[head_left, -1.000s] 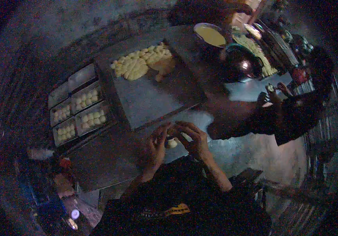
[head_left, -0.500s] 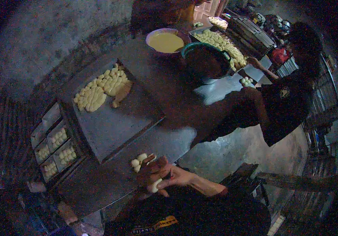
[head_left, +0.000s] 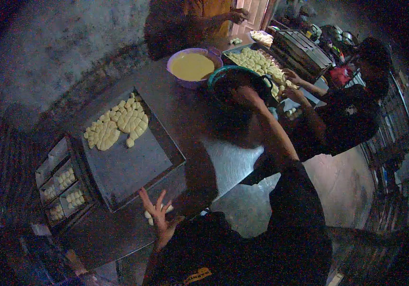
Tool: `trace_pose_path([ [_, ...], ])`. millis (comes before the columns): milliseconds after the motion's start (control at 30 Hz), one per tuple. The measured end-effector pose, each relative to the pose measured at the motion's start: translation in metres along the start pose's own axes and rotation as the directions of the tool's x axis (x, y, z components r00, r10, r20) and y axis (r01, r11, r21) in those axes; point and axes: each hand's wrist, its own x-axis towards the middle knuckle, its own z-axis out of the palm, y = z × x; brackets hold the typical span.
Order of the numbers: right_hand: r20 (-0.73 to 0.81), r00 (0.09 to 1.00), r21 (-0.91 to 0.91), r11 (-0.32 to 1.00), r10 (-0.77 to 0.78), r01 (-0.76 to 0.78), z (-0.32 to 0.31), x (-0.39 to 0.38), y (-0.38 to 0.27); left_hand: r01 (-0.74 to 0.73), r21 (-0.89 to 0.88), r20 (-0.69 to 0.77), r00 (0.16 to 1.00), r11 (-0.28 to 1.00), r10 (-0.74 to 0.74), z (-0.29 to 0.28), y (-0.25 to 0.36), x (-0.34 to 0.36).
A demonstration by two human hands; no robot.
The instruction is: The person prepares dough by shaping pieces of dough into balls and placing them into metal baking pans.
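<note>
My left hand (head_left: 160, 218) is open at the near table edge, its fingers spread over a few small pale dough pieces (head_left: 149, 216). Whether it touches them I cannot tell. Stretched far forward, my right hand (head_left: 248, 97) reaches into a dark basin with a green rim (head_left: 233, 69); shadow hides its fingers. Between the hands and the wall lies a big metal tray (head_left: 140, 167), partly covered with joined dough pieces (head_left: 133, 119).
Left of the tray stand small rectangular tins (head_left: 75, 199), several holding dough balls. A purple bowl of yellowish liquid (head_left: 192, 66) sits beside the basin. On the right, a co-worker (head_left: 347, 117) handles a dough-filled tray (head_left: 257, 61). Another person in orange (head_left: 207, 21) stands behind.
My hands were together with a dough piece at the fingers; now they are apart. My right hand has gone forward into the basin, and my left has spread over the dough pieces.
</note>
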Motion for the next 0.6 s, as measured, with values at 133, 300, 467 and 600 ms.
trace_pose_path([
  [133,-0.074,0.984,-0.135,0.979,-0.164,0.153,0.057,0.008,0.113,-0.003,-0.073,-0.013,1.0,0.997,0.002,-0.013,-0.019,-0.008],
  [300,0.16,0.981,0.145,0.986,-0.111,0.088,0.054,0.029,0.058,0.058,0.059,-0.229,0.973,0.997,-0.043,-0.053,-0.03,-0.043],
  [467,0.108,0.994,0.278,0.96,-0.002,-0.028,0.025,0.0,0.049,0.147,-0.014,-0.109,0.983,0.989,-0.148,-0.06,-0.015,-0.03],
  [600,0.047,0.999,0.006,1.0,-0.004,0.004,-0.001,-0.007,-0.07,0.233,-0.092,0.053,0.972,0.968,-0.229,-0.065,0.019,-0.018],
])
